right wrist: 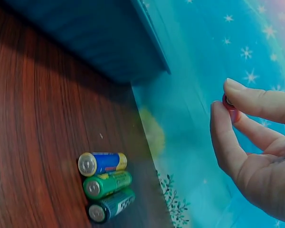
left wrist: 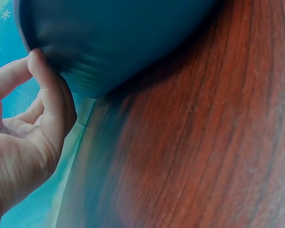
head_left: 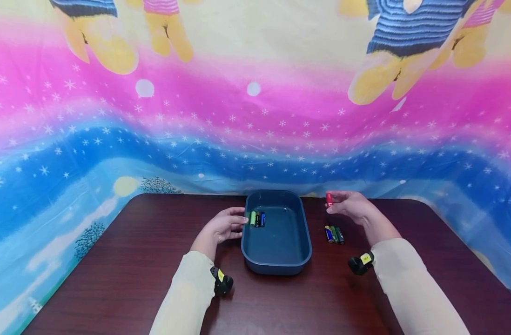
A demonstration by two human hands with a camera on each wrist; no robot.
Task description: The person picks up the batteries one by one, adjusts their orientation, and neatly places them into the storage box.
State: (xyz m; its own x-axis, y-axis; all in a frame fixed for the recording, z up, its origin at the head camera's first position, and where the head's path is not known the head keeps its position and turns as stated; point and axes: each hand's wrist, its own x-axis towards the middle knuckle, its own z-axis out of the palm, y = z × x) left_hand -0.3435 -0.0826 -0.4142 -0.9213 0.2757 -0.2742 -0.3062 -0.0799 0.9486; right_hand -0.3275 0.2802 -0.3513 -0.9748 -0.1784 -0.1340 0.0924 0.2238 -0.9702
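Note:
A dark blue-grey rectangular container (head_left: 276,267) stands on the table. My left hand (head_left: 224,226) holds its left rim, with the thumb at the edge and fingers against the outer wall; in the left wrist view the fingertips (left wrist: 35,57) meet the rim. Several batteries (head_left: 257,219), including light green, black and blue ones, lie side by side inside near that wall. To the right of the container, my right hand (head_left: 351,206) pinches a red battery (head_left: 329,199) above the table. Below it, three batteries lie in a row: blue-and-yellow (right wrist: 104,163), green (right wrist: 109,184) and dark green (right wrist: 113,205).
The dark reddish-brown wooden table (head_left: 125,260) has rounded far corners. A printed cloth (head_left: 222,121) with snowflakes hangs close behind its far edge and along both sides. Each wrist carries a small black camera (head_left: 223,282) on a strap.

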